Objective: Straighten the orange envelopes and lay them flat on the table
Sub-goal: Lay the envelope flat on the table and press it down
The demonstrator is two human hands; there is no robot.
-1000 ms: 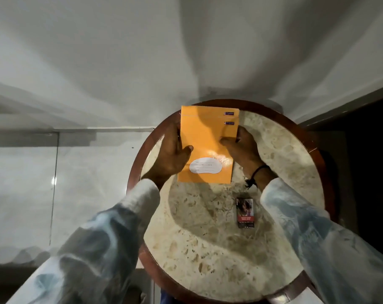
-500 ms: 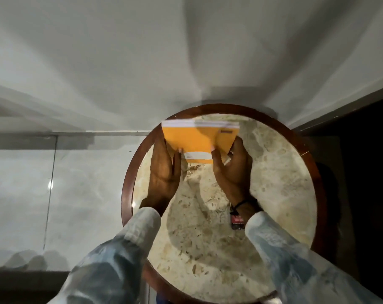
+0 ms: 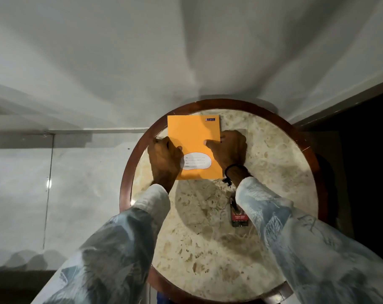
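Note:
The orange envelopes form one squared stack, face up, at the far left of the round marble table. A white label patch sits near the stack's lower edge and a small blue logo at its top right. My left hand grips the stack's left edge, thumb on top. My right hand grips the right edge, thumb pressing the face. The stack's far left corner overlaps the table's wooden rim. I cannot tell whether it rests fully on the marble.
A small dark red box lies on the marble just under my right forearm. The table's brown wooden rim runs close behind my left hand. A white wall stands beyond; a dark area lies to the right.
Half a second ago the stack stood on edge, its white top showing. Now it is tipped back with its orange face up, both hands still on its sides.

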